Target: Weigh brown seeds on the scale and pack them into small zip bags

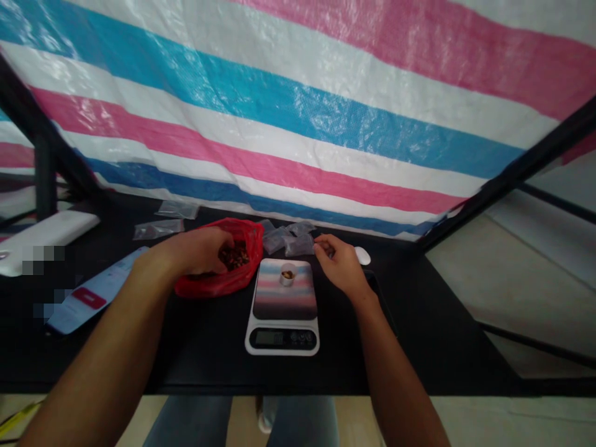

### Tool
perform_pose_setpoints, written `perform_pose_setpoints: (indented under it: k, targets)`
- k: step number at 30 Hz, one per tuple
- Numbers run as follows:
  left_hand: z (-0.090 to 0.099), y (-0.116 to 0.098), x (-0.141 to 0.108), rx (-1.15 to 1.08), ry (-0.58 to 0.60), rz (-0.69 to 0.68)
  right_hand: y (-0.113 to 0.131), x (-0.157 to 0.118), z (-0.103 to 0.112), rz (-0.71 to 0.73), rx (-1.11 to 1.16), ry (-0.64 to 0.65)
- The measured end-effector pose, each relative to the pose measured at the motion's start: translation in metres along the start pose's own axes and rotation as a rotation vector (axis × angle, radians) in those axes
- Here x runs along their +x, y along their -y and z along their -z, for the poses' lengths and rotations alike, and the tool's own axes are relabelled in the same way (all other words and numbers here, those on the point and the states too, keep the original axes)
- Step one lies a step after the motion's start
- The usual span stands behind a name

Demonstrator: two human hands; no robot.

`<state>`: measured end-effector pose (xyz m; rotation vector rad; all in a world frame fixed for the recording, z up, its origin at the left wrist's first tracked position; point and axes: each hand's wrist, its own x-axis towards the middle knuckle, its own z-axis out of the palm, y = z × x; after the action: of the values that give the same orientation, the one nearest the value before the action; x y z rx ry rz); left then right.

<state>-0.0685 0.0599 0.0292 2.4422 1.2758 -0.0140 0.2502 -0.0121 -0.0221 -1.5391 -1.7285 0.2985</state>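
Note:
My left hand [205, 248] reaches into a red plastic bag [214, 285] of small brown pieces [236, 256]; its fingertips are hidden among them. To the right of the bag, a white kitchen scale [284, 310] bears a small clear cup [287, 275] with a few brown bits in it. My right hand [336, 259] is beyond the scale's right side, fingers curled together beside small clear plastic bags [299, 244]. Whatever its fingers may hold is too small to make out.
A phone [93, 298] with a lit screen and a white device [51, 236] lie at the left. Two clear bags [158, 230] lie behind the phone. A white oval object [362, 256] is beyond my right hand. Striped sheeting [279, 124] rises behind the black table [205, 366].

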Motion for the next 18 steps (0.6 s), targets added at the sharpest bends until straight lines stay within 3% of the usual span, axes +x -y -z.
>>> perform_pose_setpoints:
  k: [3, 8, 13, 18]
  targets:
    - [-0.004, 0.001, -0.002, 0.026, 0.087, 0.152, 0.000, 0.000, 0.000, -0.014, 0.004, 0.008]
    - [-0.006, 0.000, 0.001, 0.080, 0.140, 0.164, 0.001, -0.001, 0.000, 0.000, -0.007, 0.015]
    - [-0.007, 0.015, 0.002, 0.056, 0.045, 0.134, 0.002, 0.000, 0.000, 0.021, -0.010, 0.010]
    - [0.000, 0.013, 0.001, 0.048, -0.049, 0.037, 0.000, 0.000, -0.001, 0.001, 0.004, 0.014]
